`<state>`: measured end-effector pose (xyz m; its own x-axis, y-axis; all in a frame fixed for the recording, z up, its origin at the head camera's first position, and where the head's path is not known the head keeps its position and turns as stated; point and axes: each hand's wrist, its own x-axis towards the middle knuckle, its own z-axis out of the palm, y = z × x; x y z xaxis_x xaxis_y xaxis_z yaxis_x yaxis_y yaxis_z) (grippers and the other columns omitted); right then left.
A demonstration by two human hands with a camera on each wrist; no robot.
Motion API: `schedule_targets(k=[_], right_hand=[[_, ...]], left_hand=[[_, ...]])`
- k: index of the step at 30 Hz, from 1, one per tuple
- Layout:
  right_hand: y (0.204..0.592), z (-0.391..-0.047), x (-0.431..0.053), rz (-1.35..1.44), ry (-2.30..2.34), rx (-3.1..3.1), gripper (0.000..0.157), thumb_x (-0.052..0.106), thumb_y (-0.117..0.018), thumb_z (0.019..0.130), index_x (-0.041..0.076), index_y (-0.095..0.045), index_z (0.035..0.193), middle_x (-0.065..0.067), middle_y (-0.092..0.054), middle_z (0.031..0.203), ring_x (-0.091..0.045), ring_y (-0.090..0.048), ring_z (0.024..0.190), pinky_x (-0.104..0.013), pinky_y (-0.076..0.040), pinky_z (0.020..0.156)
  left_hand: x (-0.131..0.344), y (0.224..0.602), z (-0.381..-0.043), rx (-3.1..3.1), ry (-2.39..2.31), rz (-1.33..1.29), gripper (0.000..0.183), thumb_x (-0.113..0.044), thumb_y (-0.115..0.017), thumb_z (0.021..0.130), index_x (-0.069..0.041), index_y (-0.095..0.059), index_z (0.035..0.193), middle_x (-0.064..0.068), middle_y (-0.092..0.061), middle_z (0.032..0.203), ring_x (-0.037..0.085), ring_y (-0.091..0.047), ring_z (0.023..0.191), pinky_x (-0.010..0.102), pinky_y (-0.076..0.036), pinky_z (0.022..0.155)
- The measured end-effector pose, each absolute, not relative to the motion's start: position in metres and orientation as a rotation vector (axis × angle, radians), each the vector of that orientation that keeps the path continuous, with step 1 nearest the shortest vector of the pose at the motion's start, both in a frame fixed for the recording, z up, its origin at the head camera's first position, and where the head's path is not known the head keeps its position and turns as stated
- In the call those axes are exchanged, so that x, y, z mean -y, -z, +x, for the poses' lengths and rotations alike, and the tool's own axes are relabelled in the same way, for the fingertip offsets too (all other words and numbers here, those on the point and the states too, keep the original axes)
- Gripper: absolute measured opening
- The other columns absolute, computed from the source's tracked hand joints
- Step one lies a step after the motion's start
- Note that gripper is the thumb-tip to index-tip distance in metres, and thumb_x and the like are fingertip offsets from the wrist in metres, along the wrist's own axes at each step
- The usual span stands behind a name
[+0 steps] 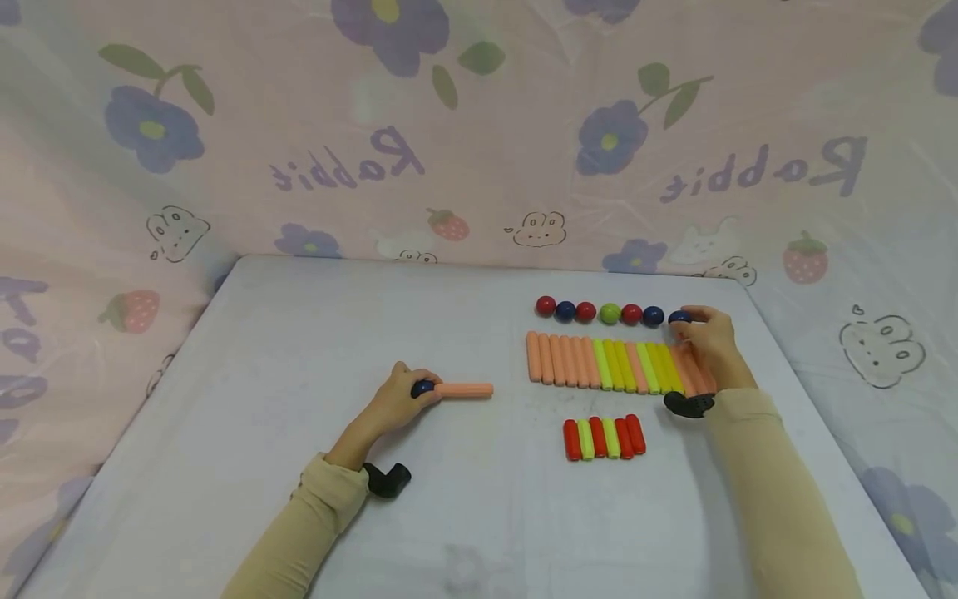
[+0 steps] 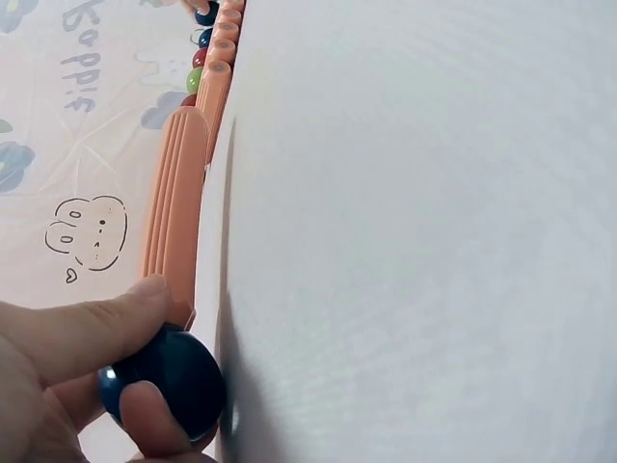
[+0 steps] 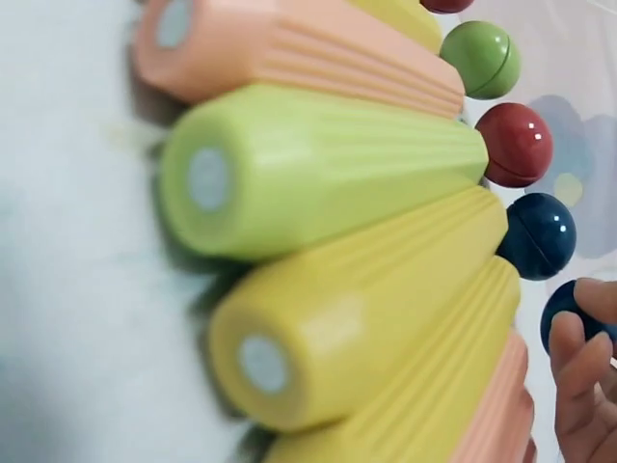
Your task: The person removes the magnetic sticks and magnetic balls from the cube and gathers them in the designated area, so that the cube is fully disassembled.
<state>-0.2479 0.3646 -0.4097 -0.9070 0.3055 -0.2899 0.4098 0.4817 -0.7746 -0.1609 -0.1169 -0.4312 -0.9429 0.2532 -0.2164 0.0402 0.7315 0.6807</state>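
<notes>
On the left of the table my left hand (image 1: 402, 398) pinches a dark blue ball (image 2: 183, 381) between thumb and fingers. A long orange stick (image 1: 466, 390) lies against that ball, its near end by the thumb. My right hand (image 1: 708, 339) holds another dark blue ball (image 3: 561, 316) at the right end of a row of balls, where a second blue ball (image 1: 654, 316) sits just to its left. Below this hand and wrist runs a row of long sticks (image 1: 620, 366) in orange, yellow and light green, its right end partly covered.
The ball row also has red balls (image 1: 545, 306) and a green ball (image 1: 609, 314). Several short red and light green sticks (image 1: 596, 438) lie side by side nearer the front. A patterned curtain (image 1: 479, 133) rises behind the white table (image 1: 479, 516).
</notes>
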Motion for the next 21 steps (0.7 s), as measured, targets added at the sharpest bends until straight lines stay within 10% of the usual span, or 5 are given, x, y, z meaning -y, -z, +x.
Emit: schedule_targets(k=[12,21], right_hand=[[0.416,-0.263,-0.372,0.678,1.388,-2.575,0.054,0.009,-0.053,0.097,-0.003,-0.034,0.146,-0.006,-0.056,0.102,0.002,-0.057,0.058,-0.015,-0.053,0.060],[0.416,-0.263,-0.369,0.595,1.367,-2.562,0.057,0.006,-0.047,0.098,-0.002,-0.025,0.150,-0.033,-0.043,0.140,0.005,-0.056,0.058,-0.014,-0.053,0.060]], left_hand=[[0.116,0.435,-0.161,-2.634,-1.048,0.221,0.023,-0.022,-0.062,0.094,-0.012,-0.066,0.115,0.017,-0.045,0.105,0.023,-0.050,0.088,0.032,-0.046,0.076],[0.117,0.436,-0.162,-2.635,-1.054,0.217,0.024,-0.022,-0.062,0.094,-0.012,-0.066,0.115,0.016,-0.045,0.104,0.023,-0.050,0.087,0.031,-0.046,0.076]])
